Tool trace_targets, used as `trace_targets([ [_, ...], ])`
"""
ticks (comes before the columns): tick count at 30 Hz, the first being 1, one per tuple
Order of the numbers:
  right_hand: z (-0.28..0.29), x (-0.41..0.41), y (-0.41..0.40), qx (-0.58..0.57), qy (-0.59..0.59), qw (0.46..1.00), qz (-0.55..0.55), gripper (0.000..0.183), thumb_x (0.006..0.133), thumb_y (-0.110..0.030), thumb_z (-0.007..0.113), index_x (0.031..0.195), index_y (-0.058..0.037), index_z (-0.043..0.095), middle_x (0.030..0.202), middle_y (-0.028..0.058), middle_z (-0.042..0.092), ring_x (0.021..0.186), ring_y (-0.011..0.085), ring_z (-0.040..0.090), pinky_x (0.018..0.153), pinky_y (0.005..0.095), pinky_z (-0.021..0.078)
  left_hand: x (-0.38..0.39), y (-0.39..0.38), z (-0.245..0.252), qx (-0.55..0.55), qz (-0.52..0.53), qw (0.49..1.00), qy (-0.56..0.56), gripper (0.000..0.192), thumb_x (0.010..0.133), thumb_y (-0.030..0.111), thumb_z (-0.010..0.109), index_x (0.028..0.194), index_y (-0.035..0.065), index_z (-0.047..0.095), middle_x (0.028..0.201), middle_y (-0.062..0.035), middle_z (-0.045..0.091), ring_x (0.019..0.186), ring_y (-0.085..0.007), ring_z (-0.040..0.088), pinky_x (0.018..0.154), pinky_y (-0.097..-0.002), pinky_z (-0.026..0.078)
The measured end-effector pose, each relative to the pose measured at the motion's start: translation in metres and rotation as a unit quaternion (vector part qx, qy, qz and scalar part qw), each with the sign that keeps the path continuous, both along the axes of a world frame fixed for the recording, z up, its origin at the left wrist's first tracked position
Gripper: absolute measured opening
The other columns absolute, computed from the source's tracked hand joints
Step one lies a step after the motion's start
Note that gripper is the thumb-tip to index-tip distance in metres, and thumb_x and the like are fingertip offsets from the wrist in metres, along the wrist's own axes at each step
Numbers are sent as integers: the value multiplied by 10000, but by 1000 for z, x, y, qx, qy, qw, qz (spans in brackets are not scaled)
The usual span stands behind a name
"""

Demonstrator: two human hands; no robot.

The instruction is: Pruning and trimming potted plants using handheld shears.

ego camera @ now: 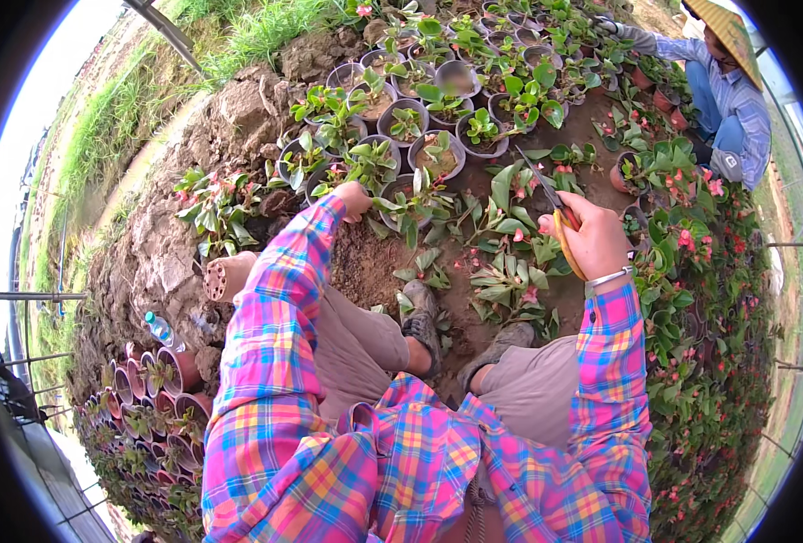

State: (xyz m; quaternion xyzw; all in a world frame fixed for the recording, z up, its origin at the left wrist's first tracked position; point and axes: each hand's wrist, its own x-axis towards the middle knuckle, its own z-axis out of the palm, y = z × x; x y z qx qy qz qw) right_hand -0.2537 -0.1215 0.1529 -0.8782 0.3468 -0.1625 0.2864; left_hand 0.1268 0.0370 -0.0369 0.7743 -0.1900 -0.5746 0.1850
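My right hand is closed round the orange and yellow handles of long-bladed scissors, whose blades point up and left over leafy cuttings. My left hand is at the near edge of the group of potted plants, beside a plant in a grey plastic pot. Whether its fingers grip a stem or the pot rim cannot be made out. Cut leafy stems with pink flowers lie on the soil between my shoes and the pots. A further flowering bunch lies left of my left hand.
Many potted plants stand packed ahead. An upturned clay-coloured pot and a plastic bottle lie on the left soil, above reddish pots. Dense flowering plants fill the right. A person in a straw hat crouches at upper right.
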Motion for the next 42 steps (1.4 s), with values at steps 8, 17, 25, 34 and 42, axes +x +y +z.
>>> trace_targets([
  [8,21,-9,-16,191,-91,977,24,408,816,-148,718,1147,52,588,891,12,640,795,56,557,719,219,468,27,133,11,-244,-572,757,-200,300,876,302,559,1007,46,644,894,-104,683,840,-239,658,707,-348,518],
  [17,-58,35,-102,250,-82,964,31,445,813,-171,730,1182,31,586,914,4,624,820,49,530,749,219,461,-198,163,-124,25,-104,979,-175,319,853,315,569,1019,52,642,932,-122,674,881,-257,645,754,-364,504],
  [25,-106,16,-96,280,-8,958,64,394,818,-77,692,1173,52,576,912,14,637,823,66,572,736,210,464,-268,176,-113,21,-38,988,-148,339,833,326,578,1031,57,641,965,-137,667,918,-273,633,795,-378,491],
  [34,-83,-13,-19,212,42,957,193,432,847,-81,666,1236,52,532,982,9,611,832,58,542,737,197,441,-388,381,-86,114,89,980,-135,364,811,338,587,1043,63,639,1002,-155,658,959,-291,620,841,-394,477],
  [42,9,-10,56,164,-49,960,222,435,880,-121,646,1265,32,514,956,10,605,846,63,543,750,199,439,-392,387,-87,-34,255,958,-128,388,791,349,596,1054,68,638,1036,-171,650,995,-308,608,882,-408,465],
])
